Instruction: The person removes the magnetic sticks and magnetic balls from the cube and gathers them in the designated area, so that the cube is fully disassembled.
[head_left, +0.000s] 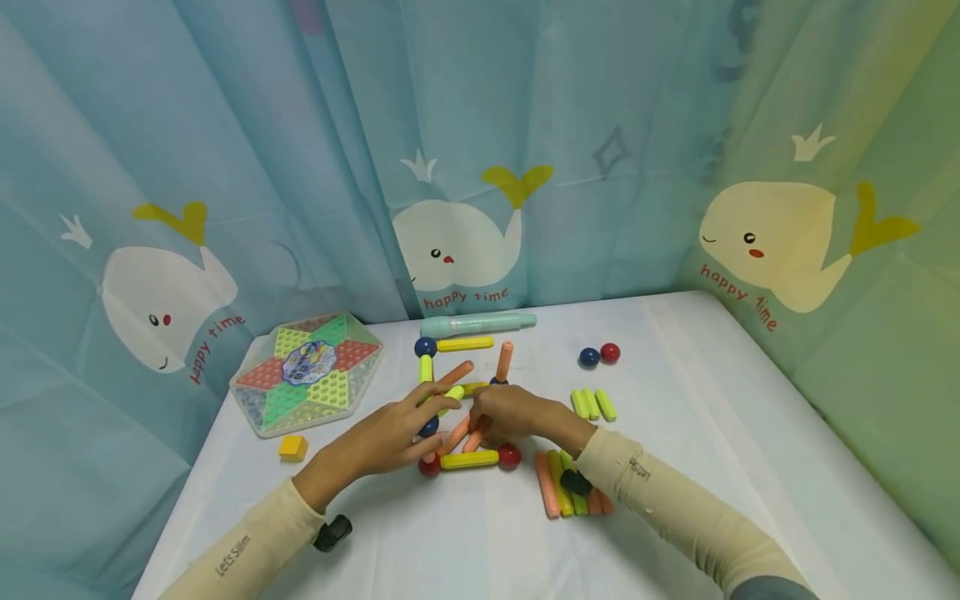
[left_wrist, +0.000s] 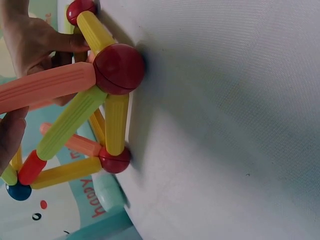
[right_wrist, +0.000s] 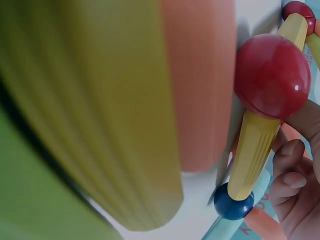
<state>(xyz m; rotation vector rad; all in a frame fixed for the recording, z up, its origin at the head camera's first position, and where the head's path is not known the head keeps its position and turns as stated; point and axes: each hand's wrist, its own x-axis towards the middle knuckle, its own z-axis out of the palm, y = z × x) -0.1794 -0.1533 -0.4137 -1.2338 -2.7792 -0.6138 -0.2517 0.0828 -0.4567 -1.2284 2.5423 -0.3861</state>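
Magnetic rods and balls form a frame on the table. My left hand (head_left: 393,433) is at its left side, with a finger (left_wrist: 11,135) against an orange rod (left_wrist: 47,86) that ends at a red ball (left_wrist: 120,69). A light green rod (left_wrist: 72,122) joins the same ball. My right hand (head_left: 510,412) reaches into the frame from the right, fingers curled down on an orange rod (head_left: 472,440), partly hidden. Near that hand are a red ball (right_wrist: 272,75) and a yellow rod (right_wrist: 255,155) leading to a blue ball (right_wrist: 234,202).
Loose rods (head_left: 549,487) lie under my right forearm, with short green rods (head_left: 592,405) beyond. Blue (head_left: 589,357) and red (head_left: 611,353) balls sit at the back right. A star game board (head_left: 307,375), a yellow block (head_left: 293,448) and a teal tube (head_left: 480,323) lie around the frame.
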